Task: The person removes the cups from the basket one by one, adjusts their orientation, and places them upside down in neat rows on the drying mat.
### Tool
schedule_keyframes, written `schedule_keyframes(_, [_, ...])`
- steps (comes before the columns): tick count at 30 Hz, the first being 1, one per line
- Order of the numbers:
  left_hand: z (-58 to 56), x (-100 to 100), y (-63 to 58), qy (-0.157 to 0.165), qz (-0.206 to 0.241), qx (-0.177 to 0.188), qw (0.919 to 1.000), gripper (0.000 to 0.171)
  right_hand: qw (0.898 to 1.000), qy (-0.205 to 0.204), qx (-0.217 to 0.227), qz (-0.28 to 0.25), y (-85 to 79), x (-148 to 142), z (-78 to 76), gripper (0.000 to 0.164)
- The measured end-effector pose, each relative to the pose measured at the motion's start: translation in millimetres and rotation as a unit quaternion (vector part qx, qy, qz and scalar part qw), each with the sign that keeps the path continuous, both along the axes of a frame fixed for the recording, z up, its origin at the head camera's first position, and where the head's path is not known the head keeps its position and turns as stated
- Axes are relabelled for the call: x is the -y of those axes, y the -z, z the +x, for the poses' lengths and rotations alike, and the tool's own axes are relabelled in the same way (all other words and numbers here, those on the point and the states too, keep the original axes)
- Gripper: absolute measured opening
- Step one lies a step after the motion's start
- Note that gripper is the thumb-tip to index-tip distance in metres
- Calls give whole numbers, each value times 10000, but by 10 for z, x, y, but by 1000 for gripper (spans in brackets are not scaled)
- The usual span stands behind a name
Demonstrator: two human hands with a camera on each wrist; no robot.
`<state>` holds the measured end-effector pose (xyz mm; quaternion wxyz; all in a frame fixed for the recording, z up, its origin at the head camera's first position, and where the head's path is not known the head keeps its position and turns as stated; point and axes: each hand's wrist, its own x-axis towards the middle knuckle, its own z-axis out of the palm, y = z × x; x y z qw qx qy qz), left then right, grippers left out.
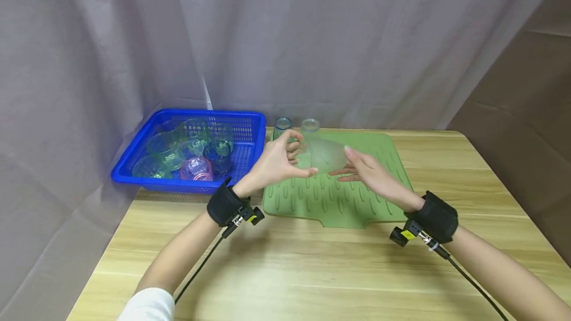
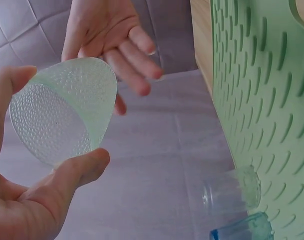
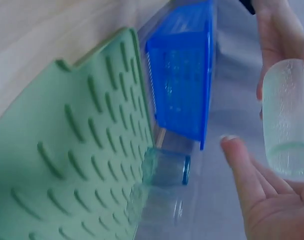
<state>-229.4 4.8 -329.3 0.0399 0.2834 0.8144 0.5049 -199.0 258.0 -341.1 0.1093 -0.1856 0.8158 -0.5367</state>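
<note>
A clear, pebble-textured drinking glass (image 1: 327,155) is held in the air, tilted sideways, above a green drying mat (image 1: 316,202). My left hand (image 1: 283,160) grips it near its wide open rim, with thumb and fingers on opposite sides, as the left wrist view shows. At the closed end of the glass is my right hand (image 1: 370,173), fingers mostly straight and thumb apart from them. Whether the right fingertips touch the glass is hard to tell. On the mat's far left corner stand a bluish glass (image 1: 283,124) and a clear glass (image 1: 310,126).
A blue plastic basket (image 1: 256,125) at the left holds several glasses, among them a pink one (image 1: 196,168) and a dark blue one (image 1: 217,155). Basket and mat sit on a wooden table (image 1: 285,271). Grey curtains (image 1: 312,38) hang behind.
</note>
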Motion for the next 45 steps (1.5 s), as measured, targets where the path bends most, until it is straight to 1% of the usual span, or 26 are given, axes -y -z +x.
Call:
schedule_keyframes(2, [19, -30, 11, -22, 59, -15, 10000, 74, 9996, 25, 131, -268, -13, 28, -2, 65])
schedule_keyframes(4, [36, -54, 32, -57, 110, -47, 9999, 74, 9978, 22, 357, -555, -19, 48, 1, 66])
schedule_keyframes(8, [79, -86, 88, -69, 197, -146, 9997, 78, 9889, -87, 959, -1133, -25, 66, 13, 69])
schedule_keyframes(9, [90, -88, 103, -81, 150, -239, 9996, 81, 9865, -93, 1084, -1223, -23, 63, 10, 69])
schedule_keyframes(11, [116, -84, 128, -108, -40, -576, 9983, 84, 9835, -92, 1250, -1304, -21, 50, -1, 70])
schedule_keyframes(13, [146, -68, 153, -214, -405, -988, 9941, 87, 9812, -4, 1378, -1352, -22, 23, -30, 72])
schedule_keyframes(14, [166, -52, 169, -294, -634, -1235, 9899, 87, 9804, 38, 1424, -1361, -22, -1, -51, 73])
schedule_keyframes(16, [206, -13, 194, -469, -1069, -1542, 9811, 82, 9791, 112, 1494, -1373, -24, -61, -106, 75])
schedule_keyframes(19, [265, 69, 253, -662, -1670, -1609, 9705, 70, 9758, 263, 1588, -1480, -14, -180, -216, 80])
schedule_keyframes(21, [299, 130, 297, -798, -1960, -1612, 9640, 61, 9736, 352, 1623, -1566, 2, -266, -303, 83])
schedule_keyframes(23, [331, 194, 355, -947, -2195, -1687, 9563, 57, 9723, 447, 1630, -1616, 26, -352, -394, 84])
schedule_keyframes(25, [365, 250, 414, -1141, -2402, -1903, 9450, 56, 9712, 514, 1624, -1668, 51, -438, -482, 83])
schedule_keyframes(27, [403, 288, 476, -1370, -2656, -2137, 9301, 58, 9719, 585, 1568, -1653, 82, -523, -572, 81])
schedule_keyframes(29, [450, 309, 524, -1603, -2918, -2362, 9129, 62, 9758, 641, 1463, -1493, 110, -598, -663, 80])
schedule_keyframes(31, [495, 314, 563, -1853, -3207, -2533, 8937, 65, 9799, 781, 1324, -1275, 135, -664, -750, 79])
schedule_keyframes(33, [538, 309, 582, -2067, -3378, -2556, 8820, 68, 9846, 978, 1147, -887, 144, -712, -821, 80])
schedule_keyframes(34, [560, 309, 588, -2159, -3434, -2553, 8777, 69, 9864, 1068, 1063, -659, 143, -727, -854, 81])
schedule_keyframes(35, [579, 308, 593, -2231, -3470, -2509, 8757, 69, 9871, 1178, 987, -452, 143, -738, -887, 82])
schedule_keyframes(37, [609, 309, 603, -2311, -3506, -2414, 8749, 69, 9875, 1355, 806, 4, 148, -753, -959, 82])
schedule_keyframes(41, [643, 314, 622, -2256, -3506, -2309, 8791, 67, 9827, 1620, 433, 790, 186, -790, -1122, 81])
schedule_keyframes(42, [649, 316, 626, -2233, -3523, -2311, 8790, 66, 9812, 1659, 337, 928, 200, -802, -1165, 82])
schedule_keyframes(43, [653, 318, 632, -2216, -3530, -2320, 8789, 65, 9849, 1529, 268, 769, 330, -927, -1314, 82])
schedule_keyframes(45, [657, 324, 636, -2191, -3538, -2317, 8793, 63, 9822, 1552, 125, 1048, 336, -927, -1367, 84])
